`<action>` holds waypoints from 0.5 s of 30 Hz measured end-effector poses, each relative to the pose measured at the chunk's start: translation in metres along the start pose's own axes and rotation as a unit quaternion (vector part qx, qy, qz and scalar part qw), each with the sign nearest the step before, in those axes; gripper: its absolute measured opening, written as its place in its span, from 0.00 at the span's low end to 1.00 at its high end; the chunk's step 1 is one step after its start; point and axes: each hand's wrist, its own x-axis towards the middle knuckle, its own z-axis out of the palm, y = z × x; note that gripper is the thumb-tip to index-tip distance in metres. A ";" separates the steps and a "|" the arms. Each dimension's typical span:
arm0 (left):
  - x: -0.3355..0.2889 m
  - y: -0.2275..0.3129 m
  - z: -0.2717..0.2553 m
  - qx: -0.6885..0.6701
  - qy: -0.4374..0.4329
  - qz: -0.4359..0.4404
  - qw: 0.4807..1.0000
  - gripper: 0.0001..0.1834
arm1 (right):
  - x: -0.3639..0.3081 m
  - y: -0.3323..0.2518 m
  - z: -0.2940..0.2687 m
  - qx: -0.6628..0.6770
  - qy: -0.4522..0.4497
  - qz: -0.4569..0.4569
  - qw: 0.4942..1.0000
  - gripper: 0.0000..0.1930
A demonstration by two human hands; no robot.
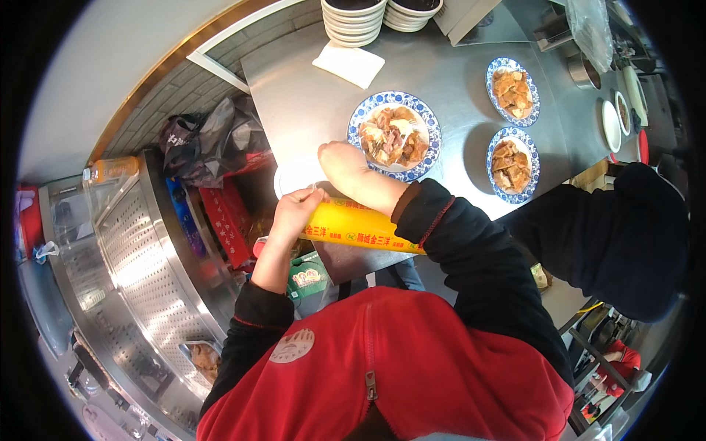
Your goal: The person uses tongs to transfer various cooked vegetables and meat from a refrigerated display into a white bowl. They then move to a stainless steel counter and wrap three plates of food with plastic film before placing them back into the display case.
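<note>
A long yellow box (360, 226) with red print, shaped like a cling film box, lies across the near edge of the steel table. My left hand (296, 212) is at its left end, fingers pinched round a small whitish bit too fine to name. Just beyond, my right hand (344, 167) is closed and turned inward, its fingertips hidden; its wrist crosses above the box. A white round plate or dish (294, 175) shows partly behind my hands. Close beyond my right hand sits a blue-and-white patterned plate (434, 140) of sliced, browned meat.
Two more patterned plates (535, 165) of browned food stand to the right. Stacked bowls (353, 31) and a folded white cloth (349, 65) are at the back. Another person's dark sleeve (603, 235) reaches in from the right. A perforated steel counter (143, 239) runs along the left.
</note>
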 end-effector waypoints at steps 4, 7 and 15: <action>0.000 -0.001 -0.001 0.012 0.012 0.012 1.000 0.15 | -0.003 0.004 -0.008 0.124 0.067 0.030 0.989 0.17; -0.001 -0.004 -0.001 0.012 0.002 -0.011 1.000 0.16 | -0.021 0.008 -0.019 0.161 0.163 -0.034 0.973 0.25; 0.001 -0.006 -0.002 0.033 0.008 0.006 0.999 0.16 | -0.055 0.041 -0.017 -0.108 0.248 -0.023 0.962 0.37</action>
